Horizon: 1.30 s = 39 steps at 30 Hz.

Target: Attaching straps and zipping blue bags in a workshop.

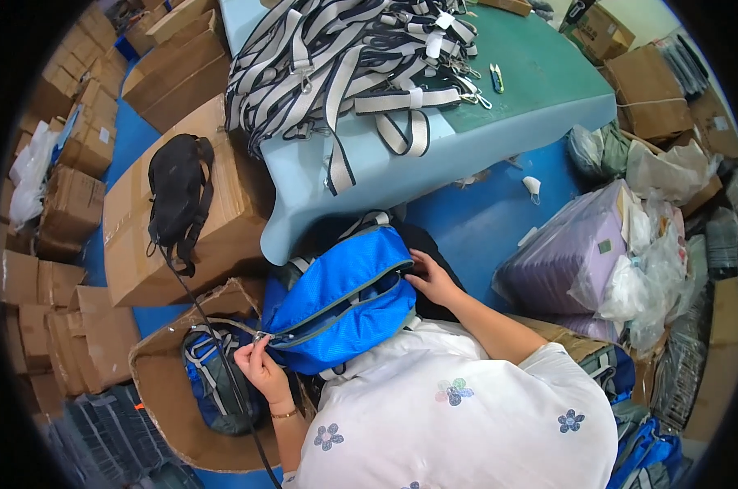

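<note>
A bright blue bag [344,297] with dark grey trim rests across my lap, its long zipper partly open and a dark gap showing toward the right end. My left hand [265,373] is closed in a pinch at the zipper's left end, on what looks like the zipper pull [261,335]. At the other end of the opening, my right hand [434,279] grips the bag's edge between thumb and fingers. What lies inside the bag is too dark to make out.
A table [540,102] ahead carries a heap of grey-and-black straps [344,65] and small thread snips [497,79]. An open carton [165,424] with another blue bag [214,379] stands at left. A black pouch [177,191] lies on a closed carton [129,236]. Purple wrapped goods [560,244] stand right.
</note>
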Tool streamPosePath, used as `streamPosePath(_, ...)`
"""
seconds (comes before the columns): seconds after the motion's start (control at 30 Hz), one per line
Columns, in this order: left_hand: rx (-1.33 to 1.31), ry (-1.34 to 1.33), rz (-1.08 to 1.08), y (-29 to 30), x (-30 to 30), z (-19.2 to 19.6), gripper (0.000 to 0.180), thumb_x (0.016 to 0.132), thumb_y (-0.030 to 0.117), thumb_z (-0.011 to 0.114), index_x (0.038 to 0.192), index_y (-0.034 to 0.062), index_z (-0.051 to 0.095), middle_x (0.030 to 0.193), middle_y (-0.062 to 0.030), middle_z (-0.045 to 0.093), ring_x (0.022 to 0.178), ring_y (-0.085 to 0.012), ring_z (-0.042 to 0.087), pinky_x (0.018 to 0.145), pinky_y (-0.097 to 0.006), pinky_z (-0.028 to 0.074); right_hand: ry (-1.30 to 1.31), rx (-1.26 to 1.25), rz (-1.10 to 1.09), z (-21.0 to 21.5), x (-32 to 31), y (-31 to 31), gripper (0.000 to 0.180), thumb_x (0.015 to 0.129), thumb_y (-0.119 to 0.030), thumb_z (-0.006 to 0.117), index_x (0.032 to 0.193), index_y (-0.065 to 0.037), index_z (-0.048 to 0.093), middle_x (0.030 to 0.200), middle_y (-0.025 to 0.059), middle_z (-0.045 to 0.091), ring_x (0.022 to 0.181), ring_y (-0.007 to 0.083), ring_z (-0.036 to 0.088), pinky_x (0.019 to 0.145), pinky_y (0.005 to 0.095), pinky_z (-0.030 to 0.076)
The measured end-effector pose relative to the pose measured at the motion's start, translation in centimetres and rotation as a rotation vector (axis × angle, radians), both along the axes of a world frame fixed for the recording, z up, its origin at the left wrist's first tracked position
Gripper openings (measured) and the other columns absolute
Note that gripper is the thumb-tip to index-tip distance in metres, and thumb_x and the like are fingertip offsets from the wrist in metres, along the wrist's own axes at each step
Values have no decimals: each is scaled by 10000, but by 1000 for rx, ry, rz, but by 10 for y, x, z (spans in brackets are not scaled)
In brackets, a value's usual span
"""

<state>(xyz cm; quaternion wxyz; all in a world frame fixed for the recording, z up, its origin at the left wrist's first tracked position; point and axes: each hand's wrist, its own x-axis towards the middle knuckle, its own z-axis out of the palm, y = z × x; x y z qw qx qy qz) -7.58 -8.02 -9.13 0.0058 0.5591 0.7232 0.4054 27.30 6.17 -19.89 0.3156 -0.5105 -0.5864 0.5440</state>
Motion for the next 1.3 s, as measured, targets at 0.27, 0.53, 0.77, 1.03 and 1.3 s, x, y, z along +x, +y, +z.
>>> streamPosePath(0.27, -479, 274, 145, -7, -6, 5, 271, 743, -100, 528, 950, 20, 655, 1024, -158, 500, 928, -310, 528, 837, -367, 430, 15, -491, 199, -26, -47, 40, 609, 828, -271, 695, 1315, -20, 431, 1138, 113, 608, 970, 175, 590, 790, 306, 494)
streamPosePath(0.53, -378, -159, -574, 30, 62, 48, 288, 791, 70, 595, 1078, 57, 622, 856, -115, 648, 801, -273, 621, 698, -351, 462, -32, -426, 240, -21, -42, 22, 384, 834, -263, 698, 1098, -14, 572, 976, 60, 620, 883, 131, 560, 825, 284, 456)
streamPosePath(0.77, -634, 145, -719, 38, 68, 58, 265, 808, 211, 625, 1039, 81, 635, 797, -106, 658, 731, -279, 625, 634, -369, 444, -10, -574, 241, -25, -38, 30, 365, 829, -260, 702, 1123, -71, 597, 1035, 36, 601, 946, 151, 556, 790, 308, 465)
streamPosePath(1.03, -624, 66, -508, 31, 38, 71, 201, 798, 178, 624, 978, 100, 667, 797, -97, 661, 747, -286, 622, 628, -382, 457, -240, -229, 480, 3, -41, 30, 263, 800, -271, 689, 966, -76, 634, 827, 72, 655, 740, 204, 608, 677, 351, 475)
streamPosePath(1.3, -253, 69, -688, 55, 113, 69, 456, 758, 183, 682, 1179, 71, 548, 1105, -111, 575, 924, -291, 590, 766, -363, 468, -245, -236, 502, 145, -17, 15, 222, 830, -227, 671, 881, -14, 631, 788, 71, 648, 718, 136, 609, 670, 289, 493)
